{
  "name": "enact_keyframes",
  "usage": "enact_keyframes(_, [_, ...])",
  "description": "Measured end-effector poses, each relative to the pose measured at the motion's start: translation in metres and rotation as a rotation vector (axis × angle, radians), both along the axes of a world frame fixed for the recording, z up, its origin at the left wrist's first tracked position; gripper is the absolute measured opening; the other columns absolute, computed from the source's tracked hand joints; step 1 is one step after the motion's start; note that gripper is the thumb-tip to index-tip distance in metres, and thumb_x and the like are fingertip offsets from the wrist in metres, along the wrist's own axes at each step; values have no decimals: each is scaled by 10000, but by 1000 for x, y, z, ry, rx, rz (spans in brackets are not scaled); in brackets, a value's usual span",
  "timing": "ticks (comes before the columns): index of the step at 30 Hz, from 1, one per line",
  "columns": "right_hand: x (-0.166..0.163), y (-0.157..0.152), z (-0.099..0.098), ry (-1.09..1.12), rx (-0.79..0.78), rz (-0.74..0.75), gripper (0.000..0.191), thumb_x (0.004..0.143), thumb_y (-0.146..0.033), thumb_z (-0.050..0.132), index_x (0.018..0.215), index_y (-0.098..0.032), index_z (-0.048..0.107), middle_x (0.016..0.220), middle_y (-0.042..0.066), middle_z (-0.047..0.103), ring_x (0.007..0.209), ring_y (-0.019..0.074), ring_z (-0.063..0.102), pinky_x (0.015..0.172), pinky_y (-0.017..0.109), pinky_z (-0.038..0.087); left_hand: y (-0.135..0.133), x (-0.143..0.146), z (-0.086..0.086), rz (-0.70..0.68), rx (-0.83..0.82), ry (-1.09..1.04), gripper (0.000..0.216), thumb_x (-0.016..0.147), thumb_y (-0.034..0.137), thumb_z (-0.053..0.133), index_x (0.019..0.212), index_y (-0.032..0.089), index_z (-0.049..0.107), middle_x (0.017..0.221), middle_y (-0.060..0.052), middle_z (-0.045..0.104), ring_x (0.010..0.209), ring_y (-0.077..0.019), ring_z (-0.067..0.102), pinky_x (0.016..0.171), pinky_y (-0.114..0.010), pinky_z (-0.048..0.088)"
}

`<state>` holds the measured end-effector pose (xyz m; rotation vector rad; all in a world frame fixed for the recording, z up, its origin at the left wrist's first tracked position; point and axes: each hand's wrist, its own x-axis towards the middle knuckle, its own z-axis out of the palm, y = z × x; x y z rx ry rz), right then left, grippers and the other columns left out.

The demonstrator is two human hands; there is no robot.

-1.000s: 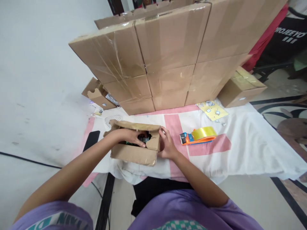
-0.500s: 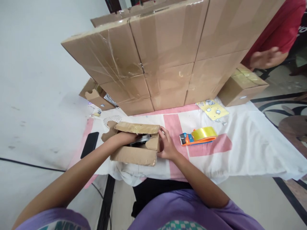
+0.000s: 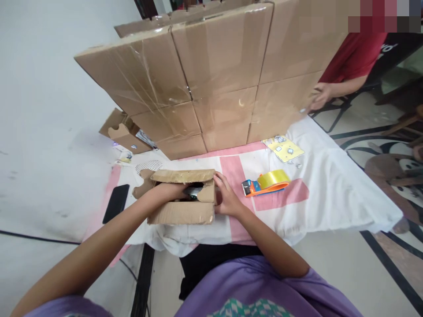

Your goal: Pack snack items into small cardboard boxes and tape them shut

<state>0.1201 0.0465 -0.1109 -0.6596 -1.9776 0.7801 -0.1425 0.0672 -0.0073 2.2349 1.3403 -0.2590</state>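
One open carton [image 3: 180, 211] near the table's front edge: left hand [image 3: 173, 192] reaches inside, grip hidden, right hand [image 3: 226, 200] flat against its right wall; one tape dispenser [image 3: 264, 185] lies clear to the right.

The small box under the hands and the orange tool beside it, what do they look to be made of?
The small box looks like plain brown corrugated cardboard, matte, with creased, worn flaps. The tape dispenser seems to be glossy orange plastic, with a roll of shiny yellowish clear tape on it. The tablecloth under them looks like soft white and pink fabric, wrinkled at the edge.
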Motion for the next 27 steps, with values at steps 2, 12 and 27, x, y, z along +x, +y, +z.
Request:
enact_keyframes(2, [1, -1, 1, -6, -16, 10, 1230, 681, -367, 891, 1657, -303, 146, 1656, 180, 221, 1568, 379, 275, 1249, 546, 349, 0, 3, 5, 23, 17, -9, 490, 860, 264, 638, 1339, 160, 651, 1290, -103, 738, 1327, -296, 574, 1117, -398, 441])
enact_keyframes(12, [23, 6, 30, -167, -36, 26, 1239, 658, -328, 860, 1666, -343, 140, 1526, 164, 312, 1451, 408, 396, 1154, 566, 424, -102, -68, 58, 417, 615, -167, 379, 967, 590, 568, 1053, 284, 774, 1249, -53, 757, 1153, -303, 692, 1030, -452, 518])
enact_keyframes(27, [30, 31, 71, -105, -320, 112, 818, 968, -706, 516, 1639, -275, 334, 1604, 137, 458, 1388, 321, 523, 1155, 501, 433, -107, -51, 0, -57, 687, -302, 1127, 751, 686, 793, 1651, 279, 251, 1491, -175, 598, 1363, -377, 585, 1256, -645, 273])
